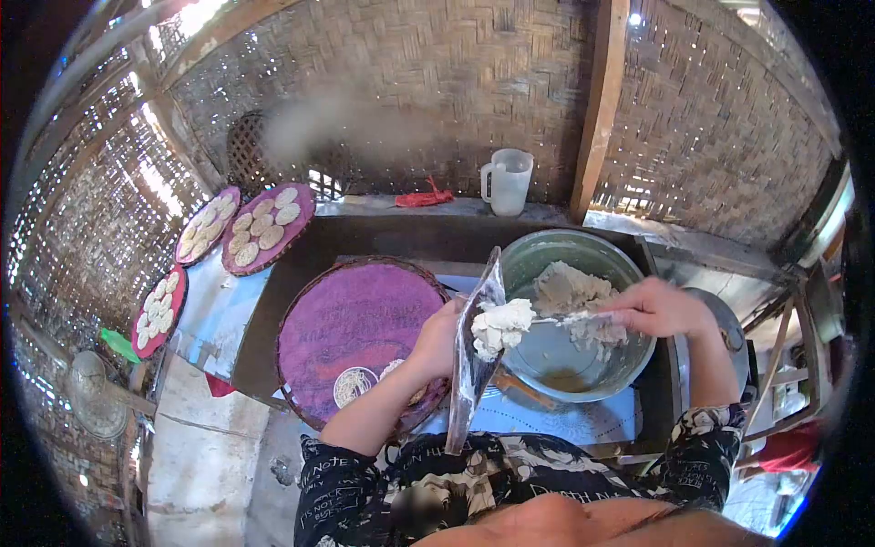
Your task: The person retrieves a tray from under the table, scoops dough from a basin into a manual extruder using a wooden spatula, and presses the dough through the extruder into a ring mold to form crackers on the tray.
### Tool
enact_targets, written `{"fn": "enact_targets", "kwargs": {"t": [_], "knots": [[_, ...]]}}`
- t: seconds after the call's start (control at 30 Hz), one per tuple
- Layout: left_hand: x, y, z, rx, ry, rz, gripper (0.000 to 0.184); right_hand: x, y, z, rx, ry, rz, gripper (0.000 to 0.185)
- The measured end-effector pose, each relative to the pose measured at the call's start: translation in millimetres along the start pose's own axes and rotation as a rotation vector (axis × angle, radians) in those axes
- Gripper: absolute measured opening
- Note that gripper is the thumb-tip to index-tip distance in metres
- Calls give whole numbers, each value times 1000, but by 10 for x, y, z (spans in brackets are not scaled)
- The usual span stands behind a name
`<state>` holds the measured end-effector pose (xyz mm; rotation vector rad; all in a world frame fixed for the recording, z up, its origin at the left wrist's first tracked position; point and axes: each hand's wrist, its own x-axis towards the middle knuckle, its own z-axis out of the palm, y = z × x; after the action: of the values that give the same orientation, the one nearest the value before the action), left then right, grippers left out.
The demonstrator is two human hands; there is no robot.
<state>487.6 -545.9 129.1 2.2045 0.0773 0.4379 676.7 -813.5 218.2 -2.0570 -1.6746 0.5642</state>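
Work seems to be at a middle stage. Pale dough sits in one lump on the long, tilted board, at the left edge of the metal basin, and a larger heap of it lies inside this basin. On the big round tray with purple cloth, a few pale discs lie near the lower edge. Three smaller trays at the left carry many more discs, which I judge to be portions already shaped; the heap in the basin is probably the part that is left.

The left hand is closed on the left side of the board, but its fingertips go behind and cannot be seen. The right hand has its fingers bent closely on a thin flat tool, whose tip seems to meet the lump.

The left forearm covers some discs, so their exact number is uncertain. The right fingertips are blurred, and the tool's full shape is hard to tell.
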Motion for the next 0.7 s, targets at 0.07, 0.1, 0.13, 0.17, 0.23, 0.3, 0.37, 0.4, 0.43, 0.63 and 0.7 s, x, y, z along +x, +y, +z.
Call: {"fn": "enact_targets", "kwargs": {"t": [0.07, 0.1, 0.13, 0.17, 0.23, 0.3, 0.37, 0.4, 0.43, 0.63, 0.7], "knots": [[-68, 29, 2, 56, -16, -14, 34, 72, -386, -180, -409, 133, -130, 25], [-92, 30, 16, 25, -7, -33, 33, 113, -652, -246, -556, 150, -106, 22], [-102, 24, 36, -5, 2, -52, 33, 180, -853, -248, -702, 169, -82, 20], [-111, 38, 50, -35, 10, -71, 33, 260, -974, -177, -774, 210, -155, 20], [-110, 8, 117, -84, 49, -78, 36, 406, -1168, 28, -918, 295, -306, 21], [-96, -300, 291, -169, 83, -86, 39, 483, -1355, 371, -1169, 272, -388, 19], [-140, -10, 107, -12, 106, -55, 47, 489, -1418, 464, -1245, 310, -437, 18], [-128, -53, 110, -18, 129, -53, 49, 474, -1411, 446, -1193, 359, -448, 18], [-118, -87, 110, -25, 154, -52, 50, 457, -1397, 412, -1142, 406, -462, 17], [-145, -163, 88, -331, 366, 20, 34, -7, -1655, -96, -1000, 781, -257, 15], [-150, -303, 141, -167, 371, -17, 38, 90, -1566, -128, -972, 796, -290, 14]]}}
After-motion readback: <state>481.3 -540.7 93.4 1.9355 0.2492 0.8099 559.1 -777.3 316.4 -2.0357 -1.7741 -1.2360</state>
